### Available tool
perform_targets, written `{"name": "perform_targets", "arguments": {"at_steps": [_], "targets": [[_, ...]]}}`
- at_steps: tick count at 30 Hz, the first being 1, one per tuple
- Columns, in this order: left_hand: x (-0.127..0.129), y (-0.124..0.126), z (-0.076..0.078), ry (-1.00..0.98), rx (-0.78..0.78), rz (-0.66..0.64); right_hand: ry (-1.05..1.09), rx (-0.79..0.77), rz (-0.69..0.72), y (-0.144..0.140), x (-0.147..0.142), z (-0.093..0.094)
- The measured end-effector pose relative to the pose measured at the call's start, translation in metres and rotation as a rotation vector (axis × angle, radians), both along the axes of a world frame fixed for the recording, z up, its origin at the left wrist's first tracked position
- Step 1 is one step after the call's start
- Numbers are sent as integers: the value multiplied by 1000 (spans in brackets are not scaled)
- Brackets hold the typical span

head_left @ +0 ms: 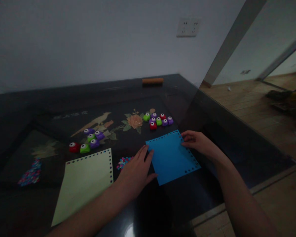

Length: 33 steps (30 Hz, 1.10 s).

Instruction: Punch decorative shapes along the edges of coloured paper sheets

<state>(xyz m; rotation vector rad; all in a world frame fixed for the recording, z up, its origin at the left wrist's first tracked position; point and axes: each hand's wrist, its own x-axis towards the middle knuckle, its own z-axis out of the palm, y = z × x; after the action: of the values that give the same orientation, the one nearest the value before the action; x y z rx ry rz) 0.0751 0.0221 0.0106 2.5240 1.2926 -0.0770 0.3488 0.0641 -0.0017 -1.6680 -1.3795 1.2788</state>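
A square of blue paper (171, 158) lies on the dark tabletop, with punched holes along its top and right edges and a few at the bottom right. My left hand (136, 171) rests along its left edge, fingers stretched and thumb apart. At the upper right edge, my right hand (198, 142) has its thumb and curled fingers closed on the blue paper. To the left lies a pale yellow-green sheet (87, 181), punched along its top and right edges; my left forearm covers part of it. Small colored paper bits (123, 162) are heaped beside my left hand, partly hidden by it.
Several eye-topped hole punches (159, 121) in red, green and purple stand behind the blue paper. Another group of punches (91, 140) is behind the pale sheet. More paper bits (31, 172) lie far left. A brown cylinder (153, 81) sits by the wall.
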Motion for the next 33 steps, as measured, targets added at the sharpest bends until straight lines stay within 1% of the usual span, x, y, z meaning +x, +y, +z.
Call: {"name": "perform_targets", "arguments": {"at_steps": [5, 8, 11, 14, 17, 20, 25, 30, 33], "targets": [[-2, 1, -1, -37, 10, -12, 4, 12, -3, -1, -2, 3], [-1, 1, 1, -10, 5, -16, 10, 21, -23, -2, -3, 5], [0, 0, 3, 20, -3, -4, -11, 62, -60, -3, 0, 4], [1, 0, 4, 14, -12, 2, -130, 124, -78, -1, 5, -1], [0, 1, 4, -5, -13, -4, -271, 165, -59, 2, 7, -8], [1, 1, 5, 1, -12, -1, -329, 170, -38, 4, 7, -11], [1, 1, 8, 5, -27, 8, -369, 173, -14, 4, 6, -10], [-1, -1, 7, -25, -9, -11, -363, 162, -21, 4, 8, -11], [-1, -1, 11, -39, 30, -15, -335, 129, -26, 4, 8, -10]]}}
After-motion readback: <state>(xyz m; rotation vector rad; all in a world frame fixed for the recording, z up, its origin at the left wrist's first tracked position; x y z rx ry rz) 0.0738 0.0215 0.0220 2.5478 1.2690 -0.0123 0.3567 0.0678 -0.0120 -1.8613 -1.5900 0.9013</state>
